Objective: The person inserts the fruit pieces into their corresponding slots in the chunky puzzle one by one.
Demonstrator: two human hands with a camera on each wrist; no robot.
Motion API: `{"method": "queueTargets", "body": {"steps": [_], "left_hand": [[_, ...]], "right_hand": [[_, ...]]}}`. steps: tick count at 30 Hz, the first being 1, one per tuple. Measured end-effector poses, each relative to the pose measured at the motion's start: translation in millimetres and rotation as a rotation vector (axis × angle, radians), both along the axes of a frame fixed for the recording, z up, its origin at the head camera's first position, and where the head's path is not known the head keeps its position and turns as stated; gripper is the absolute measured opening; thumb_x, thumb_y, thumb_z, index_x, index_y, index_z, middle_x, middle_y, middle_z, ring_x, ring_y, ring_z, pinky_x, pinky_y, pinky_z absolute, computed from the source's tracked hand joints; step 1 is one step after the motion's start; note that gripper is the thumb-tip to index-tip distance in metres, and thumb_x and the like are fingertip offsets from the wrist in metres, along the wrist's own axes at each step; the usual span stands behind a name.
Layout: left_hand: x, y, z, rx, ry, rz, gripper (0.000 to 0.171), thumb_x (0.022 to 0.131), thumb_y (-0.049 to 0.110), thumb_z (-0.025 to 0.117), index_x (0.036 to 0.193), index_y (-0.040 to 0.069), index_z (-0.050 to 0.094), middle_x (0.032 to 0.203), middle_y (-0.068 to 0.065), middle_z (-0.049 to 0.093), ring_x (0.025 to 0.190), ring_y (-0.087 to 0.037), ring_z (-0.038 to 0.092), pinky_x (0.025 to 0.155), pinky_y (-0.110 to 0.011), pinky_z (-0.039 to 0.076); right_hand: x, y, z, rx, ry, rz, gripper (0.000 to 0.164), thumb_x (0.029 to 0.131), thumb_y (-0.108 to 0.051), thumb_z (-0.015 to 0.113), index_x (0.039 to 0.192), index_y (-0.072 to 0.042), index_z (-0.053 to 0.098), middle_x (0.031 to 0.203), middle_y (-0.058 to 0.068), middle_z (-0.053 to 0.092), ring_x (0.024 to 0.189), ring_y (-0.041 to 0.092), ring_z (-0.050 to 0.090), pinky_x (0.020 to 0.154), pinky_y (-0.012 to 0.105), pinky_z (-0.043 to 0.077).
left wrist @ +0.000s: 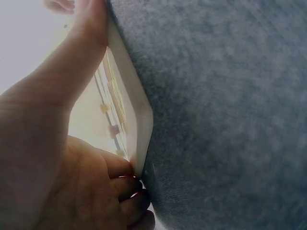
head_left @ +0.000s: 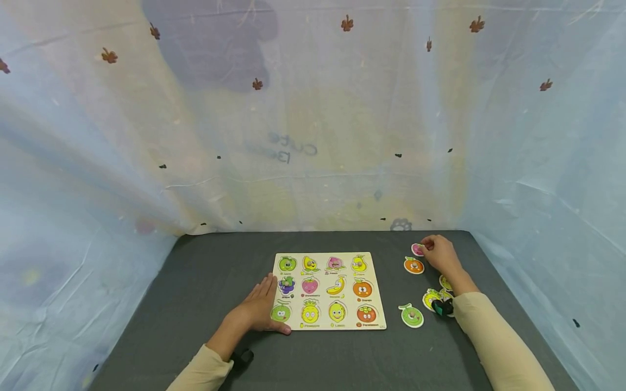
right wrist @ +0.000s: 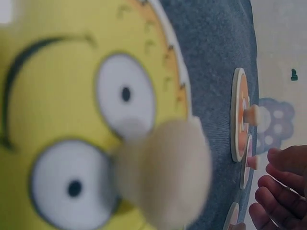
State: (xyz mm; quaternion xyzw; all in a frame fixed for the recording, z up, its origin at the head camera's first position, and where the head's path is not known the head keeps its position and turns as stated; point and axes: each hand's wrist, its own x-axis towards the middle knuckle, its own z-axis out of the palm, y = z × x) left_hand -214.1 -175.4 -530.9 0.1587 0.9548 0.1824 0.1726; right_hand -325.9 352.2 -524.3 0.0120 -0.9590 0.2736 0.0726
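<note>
On the dark tabletop lies a fruit puzzle board with rows of fruit pictures. My left hand rests along its left edge, fingers straight and thumb at the front corner. In the left wrist view the same hand lies against the board's side. My right hand reaches to a round pink puzzle piece at the back right. In the right wrist view its fingertips are beside the wooden knob of the pink piece, thumb nearest, fingers loosely bent.
An orange puzzle piece lies just in front of the pink one. A green fruit piece sits right of the board. Several yellow pieces cluster below my right wrist. A patterned sheet hangs behind and beside the table.
</note>
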Motion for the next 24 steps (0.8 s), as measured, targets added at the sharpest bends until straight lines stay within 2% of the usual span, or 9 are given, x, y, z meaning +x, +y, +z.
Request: {"method": "queueTargets", "body": {"steps": [6,13,18,24], "left_hand": [[3.8,3.2,11.4,-0.026,0.01,0.009,0.142,0.073,0.059,0.096,0.166,-0.012,0.016,0.176,-0.031,0.01,0.164,-0.044,0.013,0.133,-0.056,0.015],[3.5,3.5,10.8,-0.056,0.027,0.006,0.14,0.075,0.058,0.096,0.166,-0.013,0.016,0.175,-0.032,0.011,0.164,-0.045,0.015,0.132,-0.056,0.018],[3.7,3.3,11.2,-0.05,0.022,0.009,0.141,0.074,0.059,0.096,0.166,-0.013,0.016,0.175,-0.032,0.011,0.164,-0.045,0.014,0.132,-0.056,0.017],[1.5,2.6,8.6,-0.048,-0.003,0.007,0.142,0.075,0.061,0.095,0.167,-0.011,0.014,0.176,-0.031,0.008,0.164,-0.044,0.012,0.133,-0.056,0.016]], "right_hand": [[-3.3,-0.7,-1.3,-0.006,-0.04,0.0,0.027,0.104,-0.01,0.066,0.118,0.012,0.069,0.112,0.03,0.064,0.1,0.045,0.064,0.087,0.06,0.055],[-4.0,-0.3,-2.8,0.002,-0.062,-0.003,0.023,0.104,-0.011,0.067,0.113,0.01,0.069,0.108,0.028,0.063,0.098,0.043,0.063,0.088,0.06,0.054],[-5.1,-0.6,-4.4,0.016,-0.042,0.006,0.022,0.103,-0.01,0.069,0.11,0.011,0.071,0.105,0.028,0.064,0.097,0.043,0.063,0.088,0.06,0.053],[-7.2,0.4,-6.2,0.021,-0.061,-0.006,0.023,0.104,-0.012,0.07,0.11,0.011,0.071,0.104,0.027,0.065,0.095,0.042,0.063,0.088,0.06,0.054]]}}
